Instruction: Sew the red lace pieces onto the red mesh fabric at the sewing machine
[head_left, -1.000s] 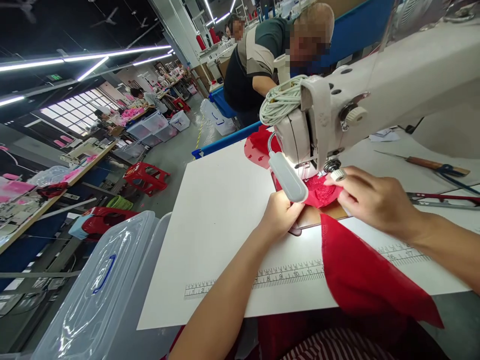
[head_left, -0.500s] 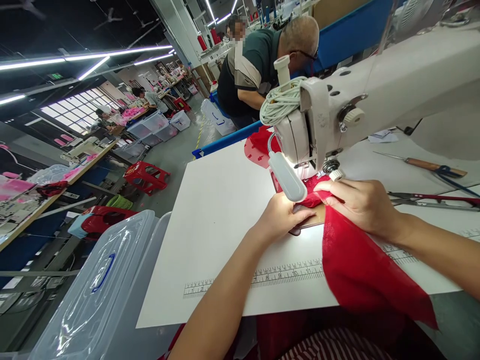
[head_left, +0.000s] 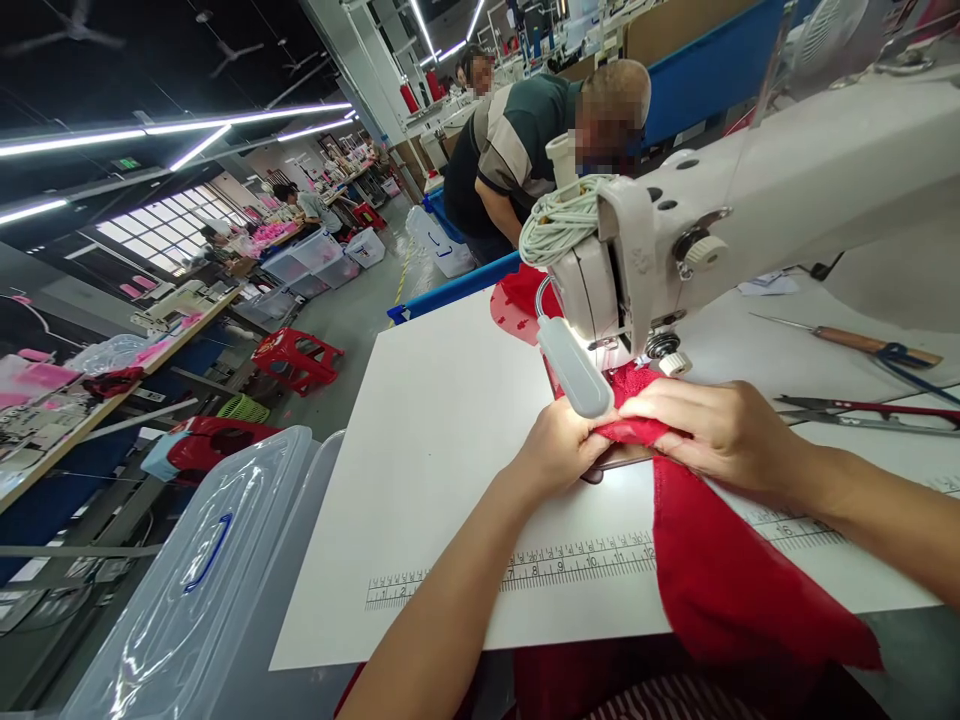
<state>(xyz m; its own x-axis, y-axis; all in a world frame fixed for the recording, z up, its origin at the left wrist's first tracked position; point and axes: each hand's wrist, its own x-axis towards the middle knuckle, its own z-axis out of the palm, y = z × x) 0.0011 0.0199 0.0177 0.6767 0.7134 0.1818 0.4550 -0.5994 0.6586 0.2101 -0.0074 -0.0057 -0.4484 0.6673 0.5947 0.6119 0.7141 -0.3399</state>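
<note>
Red fabric [head_left: 720, 570] runs from under the head of the white sewing machine [head_left: 757, 190] and drapes over the table's front edge. My left hand [head_left: 559, 445] pinches the fabric's edge just in front of the needle area, thumb against fingers. Close on its right, my right hand [head_left: 712, 430] grips the same fabric, its fingertips almost meeting the left thumb. A small grey lamp [head_left: 576, 368] shines beside the needle and hides part of the left fingers. The presser foot and needle are mostly hidden.
On the right of the white table [head_left: 435, 420] lie scissors [head_left: 862, 412] and a wooden-handled awl [head_left: 870, 342]. A lidded plastic bin [head_left: 202, 570] stands at the left. Beyond the table a person [head_left: 517, 140] bends forward. Red stools [head_left: 296, 360] stand in the aisle.
My left hand has taken hold of the fabric edge, where it lay on the machine plate before. My right hand has shifted slightly down, fingers stretching toward the left; the fabric between them is folded over.
</note>
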